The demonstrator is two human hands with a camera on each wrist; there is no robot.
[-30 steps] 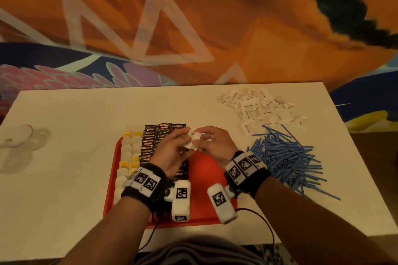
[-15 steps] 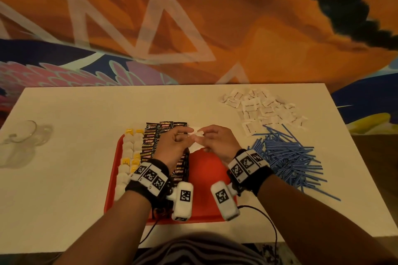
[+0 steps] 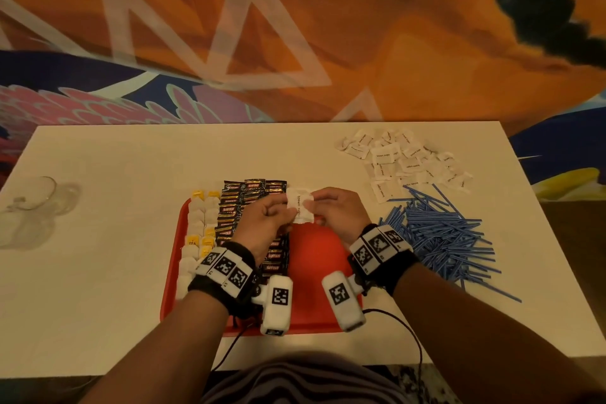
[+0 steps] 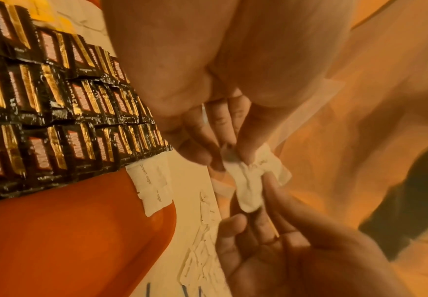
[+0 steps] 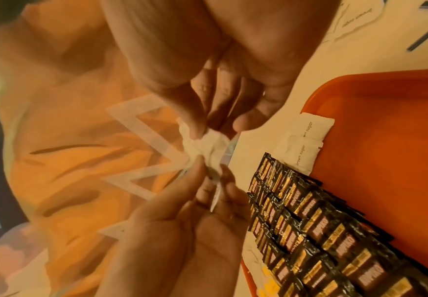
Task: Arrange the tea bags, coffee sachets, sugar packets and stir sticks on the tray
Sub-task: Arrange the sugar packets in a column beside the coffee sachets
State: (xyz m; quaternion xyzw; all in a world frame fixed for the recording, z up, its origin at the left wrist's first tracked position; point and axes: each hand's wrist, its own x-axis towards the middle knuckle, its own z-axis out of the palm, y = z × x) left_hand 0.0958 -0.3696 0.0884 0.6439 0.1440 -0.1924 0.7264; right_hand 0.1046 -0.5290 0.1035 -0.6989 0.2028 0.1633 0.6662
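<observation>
Both hands meet above the far end of the red tray [image 3: 314,249], and between them they pinch a small white sugar packet [image 3: 300,203] held up off the surface. The left hand [image 3: 262,223] grips it with thumb and fingertips closed on one side, and the right hand [image 3: 337,210] clamps the other side the same way; from the wrist views the paper looks crumpled where the fingers [image 4: 246,138] squeeze it. Below the hands, two sugar packets printed "brown sugar" [image 5: 304,144] lie flat at the tray's far edge, just beside the rows of dark coffee sachets [image 3: 249,193] that run the length of the tray. Left of those sits a column of tea bags [image 3: 200,223] with yellow tags. Off the tray, on the white table [image 3: 114,239], a loose heap of sugar packets [image 3: 403,161] lies at the far right, and a pile of blue stir sticks [image 3: 439,236] spreads just in front of it. A clear glass [image 3: 29,200] lies near the table's left edge.
</observation>
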